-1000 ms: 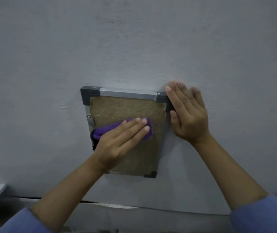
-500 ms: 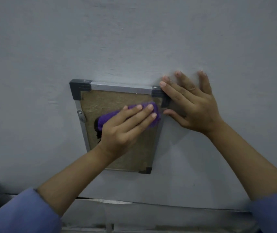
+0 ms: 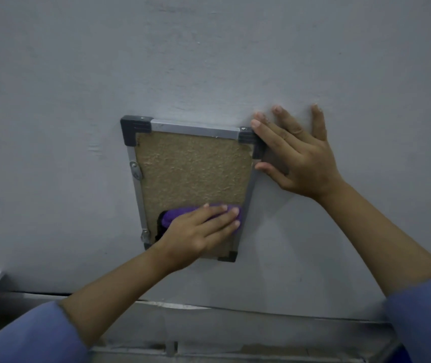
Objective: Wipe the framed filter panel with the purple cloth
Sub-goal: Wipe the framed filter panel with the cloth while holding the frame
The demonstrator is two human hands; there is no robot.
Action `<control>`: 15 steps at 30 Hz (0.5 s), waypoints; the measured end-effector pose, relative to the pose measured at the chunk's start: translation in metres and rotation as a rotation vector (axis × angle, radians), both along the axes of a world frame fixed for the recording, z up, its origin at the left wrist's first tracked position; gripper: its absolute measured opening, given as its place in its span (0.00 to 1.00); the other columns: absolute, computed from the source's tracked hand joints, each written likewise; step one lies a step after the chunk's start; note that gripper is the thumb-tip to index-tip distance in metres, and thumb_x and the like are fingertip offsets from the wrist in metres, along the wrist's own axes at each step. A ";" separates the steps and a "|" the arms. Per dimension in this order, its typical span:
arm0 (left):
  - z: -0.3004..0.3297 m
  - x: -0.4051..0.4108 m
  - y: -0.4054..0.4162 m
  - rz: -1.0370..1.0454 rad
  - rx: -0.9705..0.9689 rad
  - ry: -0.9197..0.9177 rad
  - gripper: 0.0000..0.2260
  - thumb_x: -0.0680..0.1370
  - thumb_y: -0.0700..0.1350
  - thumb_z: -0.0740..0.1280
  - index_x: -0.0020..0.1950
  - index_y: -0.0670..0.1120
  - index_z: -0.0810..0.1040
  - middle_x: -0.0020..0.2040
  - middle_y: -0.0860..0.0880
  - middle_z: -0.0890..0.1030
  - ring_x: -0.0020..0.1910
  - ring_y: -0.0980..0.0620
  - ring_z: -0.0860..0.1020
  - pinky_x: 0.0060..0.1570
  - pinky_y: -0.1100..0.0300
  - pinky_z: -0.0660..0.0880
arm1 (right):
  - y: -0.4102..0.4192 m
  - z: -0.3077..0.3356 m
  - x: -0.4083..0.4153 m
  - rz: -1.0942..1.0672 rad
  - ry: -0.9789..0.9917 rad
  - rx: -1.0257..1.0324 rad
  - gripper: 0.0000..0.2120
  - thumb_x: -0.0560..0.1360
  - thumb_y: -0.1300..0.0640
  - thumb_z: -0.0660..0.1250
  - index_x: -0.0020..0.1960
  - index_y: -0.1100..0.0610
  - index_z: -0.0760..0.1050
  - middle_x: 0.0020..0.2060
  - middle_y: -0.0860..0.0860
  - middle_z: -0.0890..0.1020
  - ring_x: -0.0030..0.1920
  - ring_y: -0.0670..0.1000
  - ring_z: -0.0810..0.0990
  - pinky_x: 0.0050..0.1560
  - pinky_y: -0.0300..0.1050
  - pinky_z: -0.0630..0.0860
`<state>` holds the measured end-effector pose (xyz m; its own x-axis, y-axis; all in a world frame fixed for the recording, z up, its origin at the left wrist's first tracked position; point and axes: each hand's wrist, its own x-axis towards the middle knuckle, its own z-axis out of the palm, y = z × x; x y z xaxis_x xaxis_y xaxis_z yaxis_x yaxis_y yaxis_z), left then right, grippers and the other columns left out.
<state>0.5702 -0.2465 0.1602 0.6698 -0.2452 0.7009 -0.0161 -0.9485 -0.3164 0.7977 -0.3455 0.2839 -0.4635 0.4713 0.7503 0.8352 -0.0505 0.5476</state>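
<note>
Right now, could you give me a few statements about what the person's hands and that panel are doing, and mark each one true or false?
1. The left hand presses the purple cloth on the lower part of the framed filter panel. True.
2. The right hand grips the cloth too. False: it lies flat with spread fingers on the grey surface at the panel's upper right corner, away from the cloth.
3. The panel's frame has dark corner pieces. True.
4. The cloth covers the whole panel. False: most of the brown filter face above it is bare.
5. Both sleeves are blue. True.
</note>
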 end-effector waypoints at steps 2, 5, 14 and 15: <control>0.034 0.009 -0.004 0.008 0.006 -0.117 0.15 0.78 0.34 0.66 0.65 0.41 0.76 0.65 0.42 0.77 0.62 0.43 0.76 0.58 0.49 0.76 | 0.000 -0.001 -0.001 0.000 0.008 -0.006 0.27 0.80 0.46 0.61 0.73 0.57 0.62 0.71 0.52 0.66 0.73 0.54 0.63 0.74 0.57 0.43; 0.065 0.024 0.002 0.052 0.050 -0.226 0.14 0.78 0.34 0.67 0.64 0.41 0.78 0.65 0.43 0.77 0.62 0.43 0.77 0.58 0.47 0.76 | 0.001 -0.001 -0.001 0.002 0.013 -0.027 0.26 0.80 0.48 0.60 0.74 0.57 0.61 0.71 0.52 0.66 0.73 0.53 0.62 0.73 0.57 0.41; 0.025 0.028 0.004 0.040 0.042 -0.179 0.16 0.79 0.34 0.65 0.65 0.44 0.75 0.64 0.47 0.78 0.60 0.46 0.78 0.57 0.50 0.77 | 0.003 -0.001 0.001 0.053 0.079 -0.041 0.22 0.79 0.62 0.56 0.73 0.59 0.62 0.71 0.52 0.67 0.73 0.53 0.62 0.74 0.54 0.39; 0.015 0.025 0.004 0.029 0.048 -0.147 0.15 0.79 0.34 0.65 0.65 0.44 0.75 0.63 0.47 0.78 0.60 0.46 0.79 0.57 0.50 0.77 | 0.003 -0.003 0.000 0.053 0.088 -0.026 0.22 0.80 0.60 0.55 0.73 0.59 0.62 0.71 0.52 0.68 0.73 0.53 0.62 0.73 0.54 0.38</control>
<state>0.5948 -0.2421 0.1749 0.5684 -0.2632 0.7795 0.0606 -0.9315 -0.3588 0.7973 -0.3423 0.2809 -0.4211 0.4678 0.7771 0.8813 0.0083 0.4725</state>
